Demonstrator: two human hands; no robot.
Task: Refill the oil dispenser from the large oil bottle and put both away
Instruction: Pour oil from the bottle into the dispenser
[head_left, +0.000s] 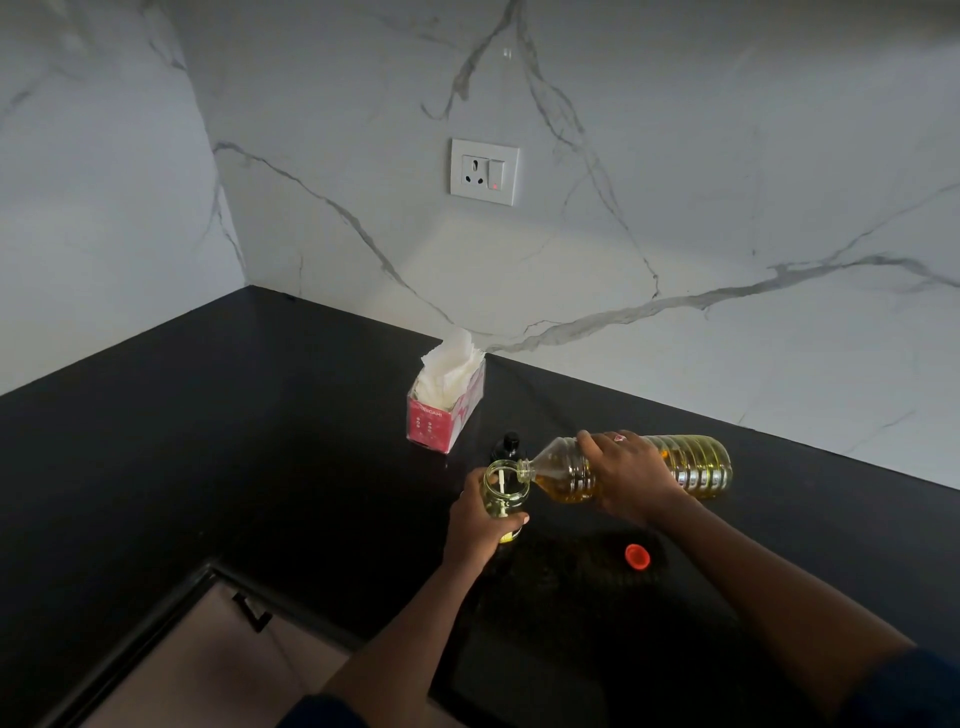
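The left hand (480, 525) covers the lower body of the oil dispenser (503, 486), the right hand (631, 480) masks the midsection of the large oil bottle (696, 465), the left sleeve (322, 713) and right sleeve (906, 691) run off the bottom edge, and the tissue box (441, 422) print is too small to read.

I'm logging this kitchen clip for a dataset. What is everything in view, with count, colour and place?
large oil bottle: one, clear with yellow oil, tipped sideways, mouth at the dispenser's rim
oil dispenser: one, clear glass, open, upright mid-counter
black lid: one, on the counter behind the dispenser
red cap: one, on the counter right of the dispenser
tissue box: one, pink, white tissues, near the wall
wall socket: one, white, on the marble wall
counter: one, black, L-shaped
cabinet front: one, brownish, black handle, lower left
left hand: grips the dispenser
right hand: grips the bottle's middle
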